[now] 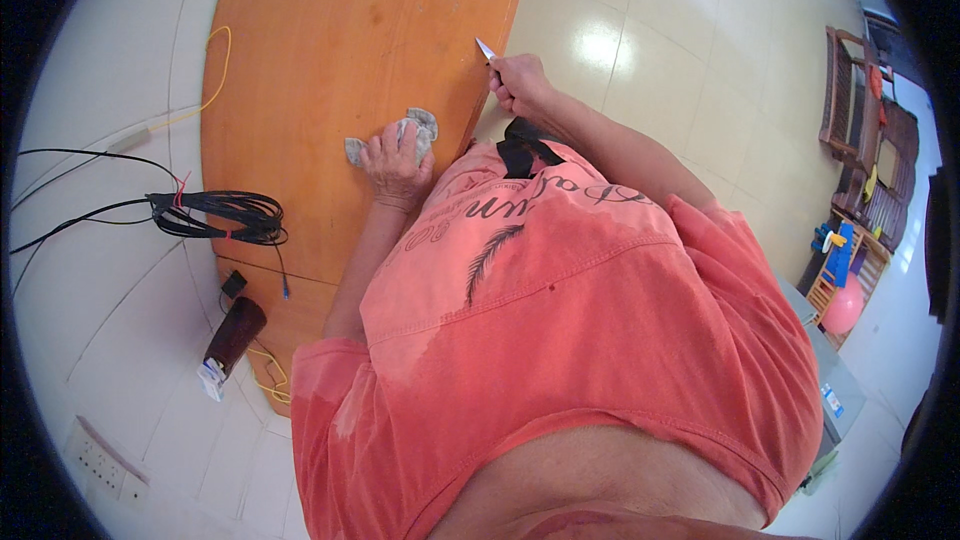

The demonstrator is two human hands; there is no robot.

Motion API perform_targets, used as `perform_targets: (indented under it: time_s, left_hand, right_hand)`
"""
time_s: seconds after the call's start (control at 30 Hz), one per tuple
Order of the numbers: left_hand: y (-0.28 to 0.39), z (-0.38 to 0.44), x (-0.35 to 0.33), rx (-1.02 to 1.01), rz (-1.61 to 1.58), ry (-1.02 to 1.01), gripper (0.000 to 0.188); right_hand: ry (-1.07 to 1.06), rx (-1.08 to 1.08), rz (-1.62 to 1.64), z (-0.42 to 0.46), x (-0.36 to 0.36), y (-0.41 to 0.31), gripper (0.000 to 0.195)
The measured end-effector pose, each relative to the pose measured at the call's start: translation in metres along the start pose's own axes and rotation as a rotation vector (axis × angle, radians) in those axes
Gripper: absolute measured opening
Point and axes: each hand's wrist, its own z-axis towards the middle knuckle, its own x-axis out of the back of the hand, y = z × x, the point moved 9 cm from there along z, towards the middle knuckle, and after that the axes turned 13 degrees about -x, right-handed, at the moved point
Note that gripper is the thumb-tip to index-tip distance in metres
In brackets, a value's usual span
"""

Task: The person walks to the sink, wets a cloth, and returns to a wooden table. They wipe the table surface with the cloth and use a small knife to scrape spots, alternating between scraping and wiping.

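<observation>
My left hand [399, 165] lies palm down over a crumpled grey cloth [424, 124], pressing and gripping it on the orange-brown wooden tabletop [322, 90]. Parts of the cloth stick out past the fingers on both sides. At the table's right edge, my right hand [521, 82] is closed around the handle of a knife [484, 49]. Its pointed metal blade points up and left over the table's edge; most of the handle is hidden by the fingers.
Coiled black cable [217, 217] lies over the table's left edge, near a black adapter [234, 284] and a dark brown container [236, 334]. A yellow cable [225, 60] loops at that edge. Wooden chairs [847, 101] and a pink ball [843, 305] stand far right on the tiled floor.
</observation>
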Motion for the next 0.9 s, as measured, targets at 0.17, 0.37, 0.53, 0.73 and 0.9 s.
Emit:
perform_targets:
  time_s: [0.17, 0.37, 0.53, 0.73, 0.9]
  left_hand:
    - [0.000, 0.000, 0.000, 0.006, -0.005, 0.004, 0.043]
    - [-0.001, 0.000, 0.001, 0.002, -0.011, -0.001, 0.044]
    - [0.000, 0.001, -0.001, 0.025, -0.010, -0.052, 0.044]
    - [0.000, 0.000, 0.000, 0.010, -0.010, 0.004, 0.044]
    - [0.000, 0.001, 0.000, 0.016, -0.019, -0.002, 0.044]
  right_hand:
    - [-0.096, -0.013, -0.008, 0.004, -0.001, 0.015, 0.023]
    - [-0.058, -0.061, 0.025, -0.001, -0.004, 0.007, 0.022]
    - [-0.059, -0.052, 0.024, 0.006, 0.001, 0.017, 0.023]
    - [-0.036, -0.046, -0.012, 0.003, -0.001, 0.009, 0.024]
    - [-0.097, 0.003, -0.075, 0.008, -0.004, 0.013, 0.025]
